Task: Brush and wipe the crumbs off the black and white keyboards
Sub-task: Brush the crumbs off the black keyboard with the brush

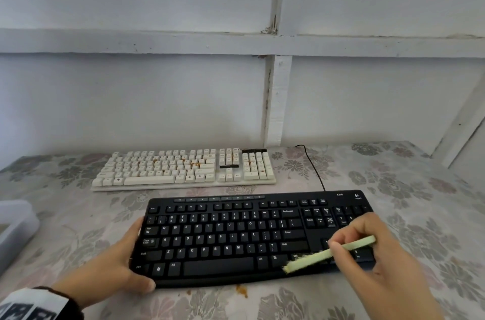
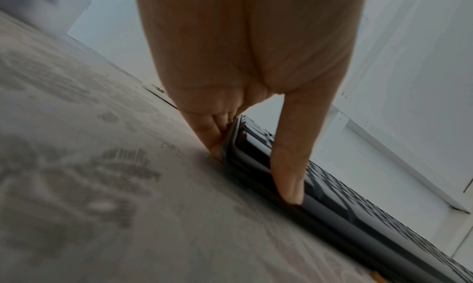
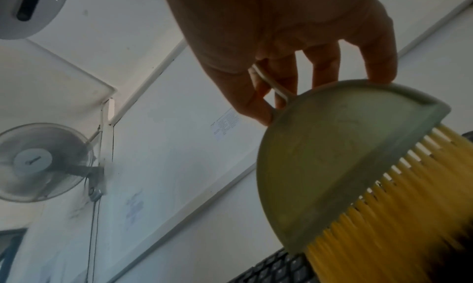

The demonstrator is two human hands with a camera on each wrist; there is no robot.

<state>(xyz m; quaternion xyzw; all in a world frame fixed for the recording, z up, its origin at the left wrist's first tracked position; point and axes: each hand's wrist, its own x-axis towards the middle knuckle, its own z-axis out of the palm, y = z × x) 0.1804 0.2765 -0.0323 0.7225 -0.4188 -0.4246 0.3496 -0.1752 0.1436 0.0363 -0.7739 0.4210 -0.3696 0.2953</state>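
The black keyboard [image 1: 236, 238] lies in front of me on the flowered tablecloth. My left hand [image 1: 126, 259] holds its left end, thumb [image 2: 289, 166] on the front edge and fingers [image 2: 210, 133] against the side. My right hand [image 1: 367, 238] grips a pale green brush [image 1: 330, 254] over the keyboard's lower right. Its yellow bristles [image 3: 396, 216] touch the keys near the right Ctrl. In the right wrist view the fingers pinch the brush's thin handle [image 3: 271, 85]. Behind lies the white keyboard [image 1: 183, 167], with orange crumbs on its middle keys.
A small heap of orange crumbs [image 1: 241, 290] lies on the cloth just before the black keyboard's front edge. A white container [image 1: 15, 228] stands at the table's left edge. A black cable [image 1: 313, 167] runs back to the white wall.
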